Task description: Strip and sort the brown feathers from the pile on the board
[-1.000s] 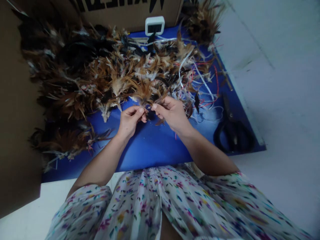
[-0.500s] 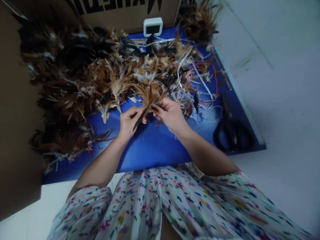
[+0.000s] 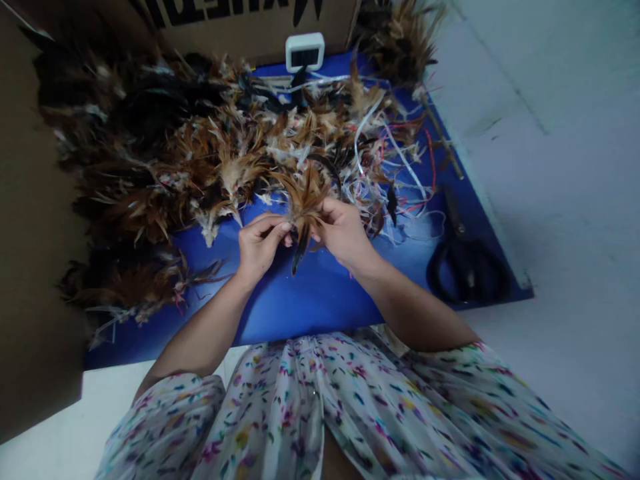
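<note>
Between my two hands, over the blue tabletop (image 3: 295,303), is a small bunch of brown feathers (image 3: 306,200) with a dark feather pointing down toward me. My left hand (image 3: 263,240) is closed, thumb and forefinger pinching the bunch at its left side. My right hand (image 3: 343,230) is closed on the bunch's right side, its fingertips partly hidden behind the feathers. Just beyond my hands spreads a large heap of brown, black and pale feathers (image 3: 215,147).
Black-handled scissors (image 3: 467,267) lie at the table's right side. White and red strings (image 3: 400,167) tangle right of the heap. A white device with a dark screen (image 3: 305,52) stands before a cardboard box (image 3: 250,30). Another feather pile (image 3: 135,283) sits left, beside cardboard (image 3: 35,233).
The feather bunch has been raised and turned between my fingers. Its dark feather, lying across my left hand half a second ago, now points downward between both hands.
</note>
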A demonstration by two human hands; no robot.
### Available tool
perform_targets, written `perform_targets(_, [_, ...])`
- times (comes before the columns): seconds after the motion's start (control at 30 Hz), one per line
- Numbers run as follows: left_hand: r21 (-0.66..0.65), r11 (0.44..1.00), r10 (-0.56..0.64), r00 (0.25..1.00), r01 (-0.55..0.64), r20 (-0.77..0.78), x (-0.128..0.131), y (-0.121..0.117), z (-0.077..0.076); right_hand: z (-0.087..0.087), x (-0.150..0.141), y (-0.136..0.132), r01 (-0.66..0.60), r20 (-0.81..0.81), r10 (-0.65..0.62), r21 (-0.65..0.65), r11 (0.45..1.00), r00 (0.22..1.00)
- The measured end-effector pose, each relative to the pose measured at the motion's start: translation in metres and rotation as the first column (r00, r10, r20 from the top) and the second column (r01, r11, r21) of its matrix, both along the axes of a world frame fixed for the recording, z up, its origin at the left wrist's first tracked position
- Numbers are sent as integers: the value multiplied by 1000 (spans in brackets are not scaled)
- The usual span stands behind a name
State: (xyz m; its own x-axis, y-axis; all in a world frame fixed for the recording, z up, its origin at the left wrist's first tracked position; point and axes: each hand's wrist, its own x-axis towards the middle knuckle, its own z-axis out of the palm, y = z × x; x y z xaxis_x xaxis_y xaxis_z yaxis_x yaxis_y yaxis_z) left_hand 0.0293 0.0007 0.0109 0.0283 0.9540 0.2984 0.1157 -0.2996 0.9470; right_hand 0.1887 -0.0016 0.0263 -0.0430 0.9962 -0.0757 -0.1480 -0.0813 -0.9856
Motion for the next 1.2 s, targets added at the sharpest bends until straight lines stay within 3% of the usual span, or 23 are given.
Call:
perform_targets(0.37, [133, 991, 40, 996, -29, -76, -1, 1, -7, -2, 1, 2, -32, -31, 34, 65, 997, 999])
perform_targets(0.83, [309, 951, 89, 973, -19, -214, -4, 2, -11, 5, -6, 0, 30, -19, -30, -25, 999, 999])
perform_targets(1.07, [220, 975, 39, 981, 4, -190, -6, 3, -7, 7, -6, -1, -13, -67, 10, -50, 999, 998])
perform_targets(1.2, [58, 998, -10, 1000, 10, -12, -6, 5, -9, 4, 0, 1, -19, -22, 20, 36, 999, 1000])
